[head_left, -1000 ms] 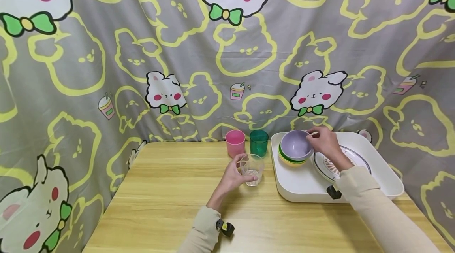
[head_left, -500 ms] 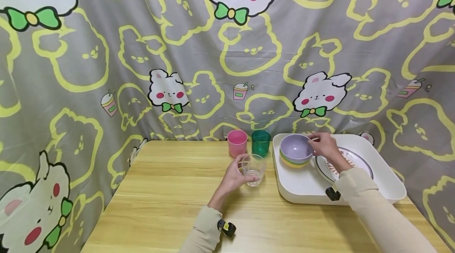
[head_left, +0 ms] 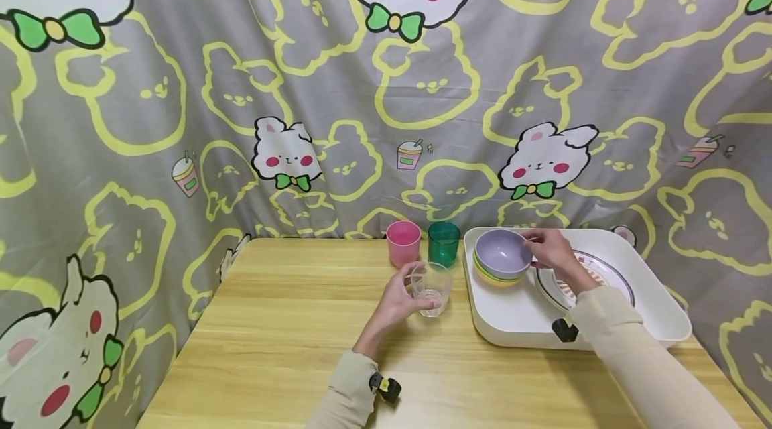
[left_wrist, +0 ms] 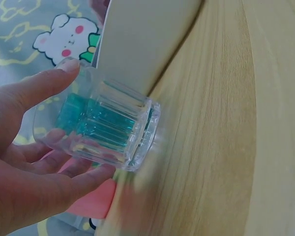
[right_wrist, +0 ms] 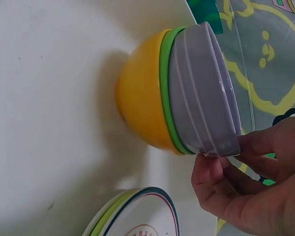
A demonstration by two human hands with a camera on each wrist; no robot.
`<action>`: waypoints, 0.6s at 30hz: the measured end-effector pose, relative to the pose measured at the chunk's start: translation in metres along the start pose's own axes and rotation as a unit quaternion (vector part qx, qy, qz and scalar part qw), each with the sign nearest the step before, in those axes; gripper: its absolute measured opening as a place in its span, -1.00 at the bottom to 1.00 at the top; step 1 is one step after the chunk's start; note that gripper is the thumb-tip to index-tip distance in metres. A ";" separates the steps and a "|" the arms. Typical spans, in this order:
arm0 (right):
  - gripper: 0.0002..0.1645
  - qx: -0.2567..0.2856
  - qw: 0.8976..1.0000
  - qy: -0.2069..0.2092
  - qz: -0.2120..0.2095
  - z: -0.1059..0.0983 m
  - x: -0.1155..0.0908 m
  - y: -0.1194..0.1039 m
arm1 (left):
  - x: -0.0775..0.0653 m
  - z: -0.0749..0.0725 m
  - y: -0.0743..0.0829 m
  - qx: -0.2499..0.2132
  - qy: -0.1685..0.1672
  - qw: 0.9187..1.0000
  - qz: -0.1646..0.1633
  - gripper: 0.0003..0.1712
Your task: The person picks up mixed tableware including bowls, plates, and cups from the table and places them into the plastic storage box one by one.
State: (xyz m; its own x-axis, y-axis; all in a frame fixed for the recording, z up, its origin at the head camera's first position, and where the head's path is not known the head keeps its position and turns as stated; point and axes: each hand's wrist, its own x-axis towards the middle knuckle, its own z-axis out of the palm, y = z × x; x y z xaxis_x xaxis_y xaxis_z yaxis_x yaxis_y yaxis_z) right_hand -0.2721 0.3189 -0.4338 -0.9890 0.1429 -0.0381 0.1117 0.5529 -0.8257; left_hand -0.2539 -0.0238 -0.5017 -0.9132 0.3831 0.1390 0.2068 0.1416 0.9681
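Observation:
My left hand (head_left: 395,300) holds a clear tumbler (left_wrist: 108,123) from its left side, thumb on one side and fingers on the other. The tumbler is upright, its base right at the wooden tabletop. With thumb and fingertips, my right hand (head_left: 550,252) pinches the rim of a light purple bowl (head_left: 502,251). That bowl sits nested in a green bowl (right_wrist: 165,88), of which mostly the rim shows. Outermost in the stack is a yellow bowl (right_wrist: 140,93), resting in the white tray (head_left: 512,323).
Behind the tumbler stand a pink cup (head_left: 403,244) and a green see-through cup (head_left: 443,244), left of the tray. A stack of plates (head_left: 618,285) lies in the tray, right of the bowls. A patterned curtain (head_left: 338,94) hangs behind the table (head_left: 265,322).
The purple bowl has come down from a raised, tilted position to sit in the green bowl, my right hand still on its rim. My left hand stays on the tumbler.

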 end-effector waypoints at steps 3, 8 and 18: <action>-0.56 -0.004 1.000 -0.003 0.000 0.000 0.000 0.001 | 0.000 0.001 0.000 -0.001 0.001 1.000 -0.004 -0.09; -0.53 -0.018 1.000 -0.014 0.005 -0.001 0.000 -0.002 | 0.001 0.000 0.001 -0.003 0.002 1.000 -0.009 -0.09; -0.38 -0.145 0.986 0.016 -0.076 -0.011 -0.011 -0.015 | 0.003 0.000 -0.001 -0.007 0.022 1.000 -0.007 -0.09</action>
State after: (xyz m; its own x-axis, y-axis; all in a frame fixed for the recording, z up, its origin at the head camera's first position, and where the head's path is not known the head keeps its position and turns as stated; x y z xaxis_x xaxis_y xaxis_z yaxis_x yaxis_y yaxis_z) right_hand -0.2613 0.3180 -0.4144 -0.9935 0.0637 0.0942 -0.0092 0.7807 -0.6248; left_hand -0.2567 -0.0224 -0.5027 -0.9304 0.3410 0.1347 0.1897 0.1332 0.9728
